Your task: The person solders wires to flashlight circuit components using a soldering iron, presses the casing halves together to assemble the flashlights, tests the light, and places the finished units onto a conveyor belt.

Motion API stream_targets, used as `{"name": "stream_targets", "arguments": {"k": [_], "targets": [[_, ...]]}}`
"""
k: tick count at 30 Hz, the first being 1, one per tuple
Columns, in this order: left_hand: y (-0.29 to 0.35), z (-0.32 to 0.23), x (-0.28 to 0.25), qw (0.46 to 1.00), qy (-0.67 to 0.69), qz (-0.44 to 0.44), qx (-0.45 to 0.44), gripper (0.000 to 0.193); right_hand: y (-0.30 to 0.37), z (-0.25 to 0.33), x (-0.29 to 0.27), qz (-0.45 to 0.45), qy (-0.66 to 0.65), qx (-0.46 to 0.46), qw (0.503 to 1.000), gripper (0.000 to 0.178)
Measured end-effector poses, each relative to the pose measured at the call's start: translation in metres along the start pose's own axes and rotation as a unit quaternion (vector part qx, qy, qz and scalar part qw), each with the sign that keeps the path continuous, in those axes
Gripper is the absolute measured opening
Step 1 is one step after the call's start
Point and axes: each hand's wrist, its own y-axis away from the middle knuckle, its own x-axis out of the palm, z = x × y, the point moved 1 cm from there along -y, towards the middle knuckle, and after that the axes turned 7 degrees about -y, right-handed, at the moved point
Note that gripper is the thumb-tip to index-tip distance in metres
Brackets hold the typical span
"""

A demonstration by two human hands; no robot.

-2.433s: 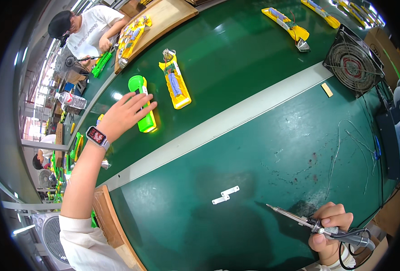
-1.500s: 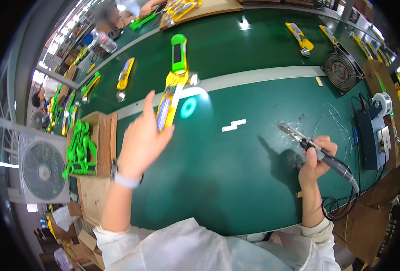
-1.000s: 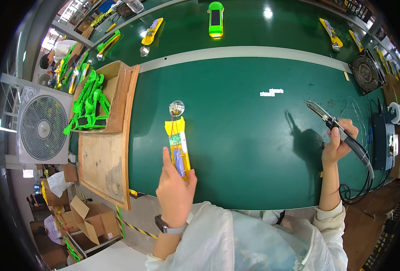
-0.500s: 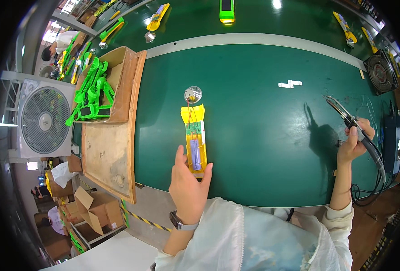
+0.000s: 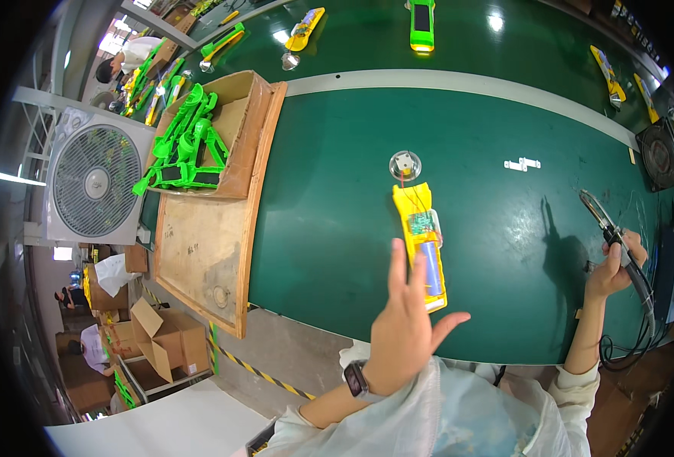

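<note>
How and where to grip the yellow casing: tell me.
Pinch the yellow casing probably by its long side walls at the near end, coming from the near side: it lies open side up, the blue cell exposed between those walls, the wired reflector beyond its far end.

Left hand (image 5: 402,337) splays beside a yellow casing (image 5: 427,240); right hand (image 5: 617,263) holds a soldering iron (image 5: 603,218).

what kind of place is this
Probably a factory assembly line: the right hand holds a soldering iron, a wired yellow housing lies on the green bench, and a carton holds green plastic parts.
</note>
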Motion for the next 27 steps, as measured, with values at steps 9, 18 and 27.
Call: {"name": "stream_targets", "arguments": {"k": [9, 18, 27], "targets": [[-0.083, 0.022, -0.028, 0.800, -0.340, 0.125, 0.478, 0.043, 0.000, 0.003, 0.003, 0.009, 0.010, -0.010, 1.000, 0.016], [-0.121, 0.030, -0.007, 0.784, -0.304, 0.184, 0.510, 0.035, 0.002, 0.000, 0.002, 0.008, -0.011, 0.012, 1.000, 0.019], [-0.130, 0.017, 0.038, 0.948, -0.116, 0.096, 0.280, 0.052, 0.002, -0.002, 0.000, 0.008, 0.009, -0.005, 1.000, 0.018]]}}
